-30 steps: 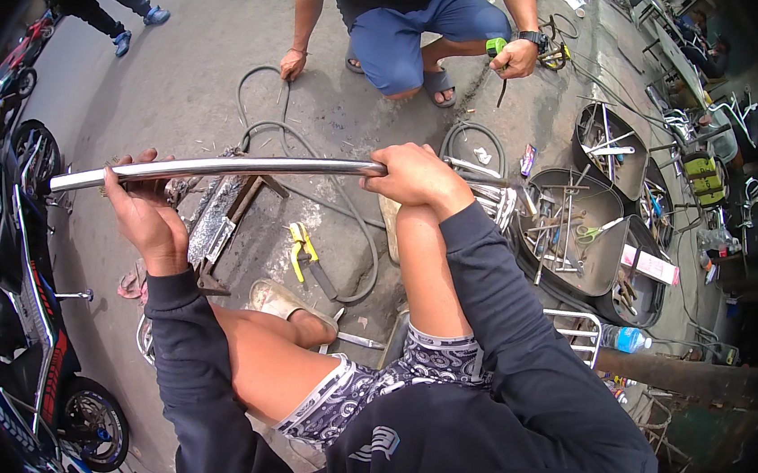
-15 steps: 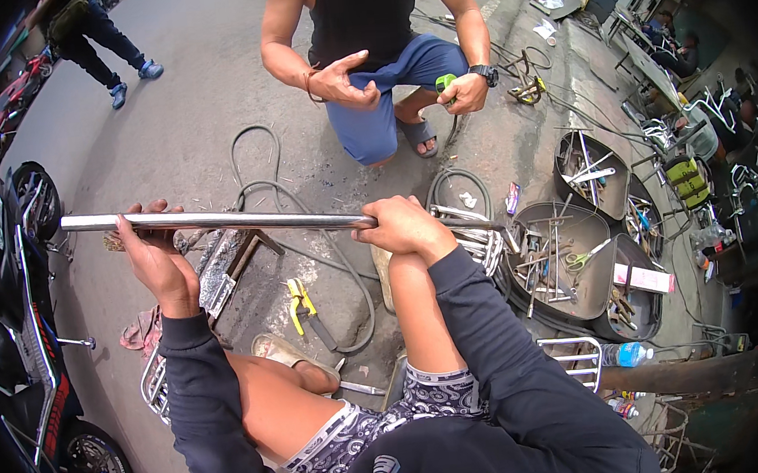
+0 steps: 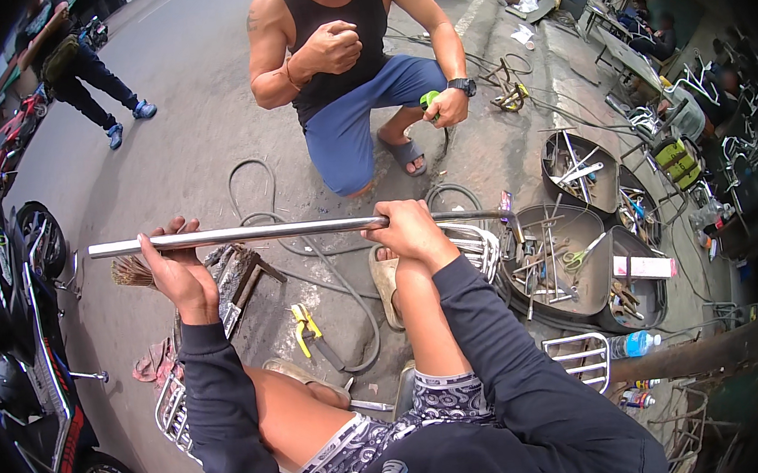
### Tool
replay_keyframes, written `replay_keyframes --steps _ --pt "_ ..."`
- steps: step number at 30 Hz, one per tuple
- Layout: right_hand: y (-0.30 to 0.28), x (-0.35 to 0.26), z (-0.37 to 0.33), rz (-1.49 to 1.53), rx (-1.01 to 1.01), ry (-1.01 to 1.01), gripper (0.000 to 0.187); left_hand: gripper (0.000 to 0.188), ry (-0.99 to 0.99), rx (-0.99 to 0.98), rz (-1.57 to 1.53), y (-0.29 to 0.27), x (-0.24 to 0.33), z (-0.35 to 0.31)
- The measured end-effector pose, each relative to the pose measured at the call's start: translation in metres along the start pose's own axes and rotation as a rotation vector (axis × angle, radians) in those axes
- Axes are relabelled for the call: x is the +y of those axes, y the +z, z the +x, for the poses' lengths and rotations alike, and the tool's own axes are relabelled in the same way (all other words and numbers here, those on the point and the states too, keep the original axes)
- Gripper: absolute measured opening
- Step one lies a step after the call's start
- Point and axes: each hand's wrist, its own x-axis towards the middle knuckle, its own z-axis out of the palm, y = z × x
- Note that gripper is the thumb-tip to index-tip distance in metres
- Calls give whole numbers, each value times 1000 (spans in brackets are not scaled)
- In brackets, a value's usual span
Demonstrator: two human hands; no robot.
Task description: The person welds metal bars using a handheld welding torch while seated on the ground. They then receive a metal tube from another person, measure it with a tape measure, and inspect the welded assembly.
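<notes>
A shiny metal tube (image 3: 279,232) lies level across the front of me. My left hand (image 3: 180,276) supports it near its left end, thumb on the near side and fingers behind. Closed over the tube farther right is my right hand (image 3: 410,235), resting by my raised knee. A thinner, darker rod (image 3: 485,215) shows beyond the right hand; whether it belongs to the tube I cannot tell. Beneath the left part of the tube are a bristle brush (image 3: 132,271) and a worn metal stand (image 3: 244,289). A yellow electrode holder (image 3: 304,326) lies on the ground by my leg.
A person (image 3: 342,68) kneels opposite, one hand on a green tool (image 3: 429,100). Open trays of tools (image 3: 536,223) stand at right, near a water bottle (image 3: 632,344). Motorcycles (image 3: 49,382) line the left. A cable (image 3: 373,318) loops over the ground. Another person (image 3: 80,69) stands far left.
The tube has shifted slightly right and come level, its left end lower, both hands still on it. The kneeling person's free hand has risen and curled. My view has shifted a little.
</notes>
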Motion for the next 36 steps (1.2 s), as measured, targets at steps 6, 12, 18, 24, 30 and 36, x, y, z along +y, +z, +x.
replay_keyframes --steps 6,12,18,24,30,36 --pt "-3 1 0 -13 -46 73 37 43 -35 -1 72 6 -2 -1" --pt "-11 7 -3 -10 -28 131 39 57 -38 -2 141 10 -11 2" --pt "-21 16 -3 23 -13 134 46 61 -77 -68 334 12 -11 5" --pt "-25 29 -3 87 -49 223 47 52 -27 -251 254 19 -24 2" --pt "-32 23 -5 102 -35 237 43 49 -28 -298 172 30 -25 -7" --pt "-29 25 -4 73 -33 205 44 44 23 -233 188 33 -37 -3"
